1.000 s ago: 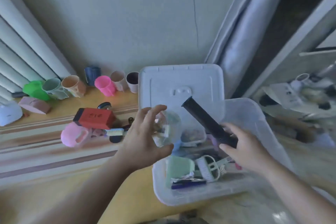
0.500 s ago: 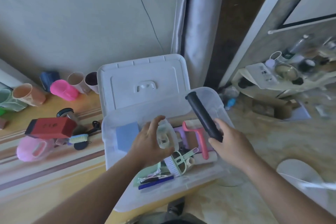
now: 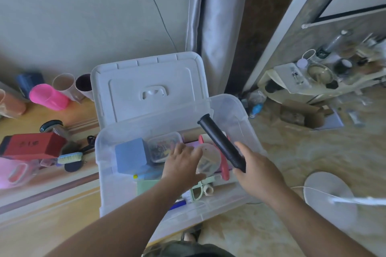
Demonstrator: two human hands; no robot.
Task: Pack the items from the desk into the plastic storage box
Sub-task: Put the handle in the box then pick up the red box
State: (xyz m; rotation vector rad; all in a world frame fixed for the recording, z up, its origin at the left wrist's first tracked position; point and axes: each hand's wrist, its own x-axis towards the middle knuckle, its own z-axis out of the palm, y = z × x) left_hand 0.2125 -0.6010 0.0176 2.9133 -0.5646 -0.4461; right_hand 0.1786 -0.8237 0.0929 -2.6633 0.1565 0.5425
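Left of the plastic storage box (image 3: 117, 190), your desk (image 3: 37, 215) still carries plenty: cups including a pink cup (image 3: 48, 97), a red case (image 3: 31, 146), a small brush (image 3: 70, 157) and a pink jug (image 3: 14, 171). Inside the box a blue block (image 3: 130, 156), a clear tub (image 3: 164, 148) and a red-handled tool (image 3: 225, 170) already lie. Your left hand (image 3: 183, 165) grips a clear round object (image 3: 208, 159) low over them. Just right, your right hand (image 3: 253, 171) holds a black cylinder (image 3: 221, 142) above the box. By my reckoning you're roughly midway.
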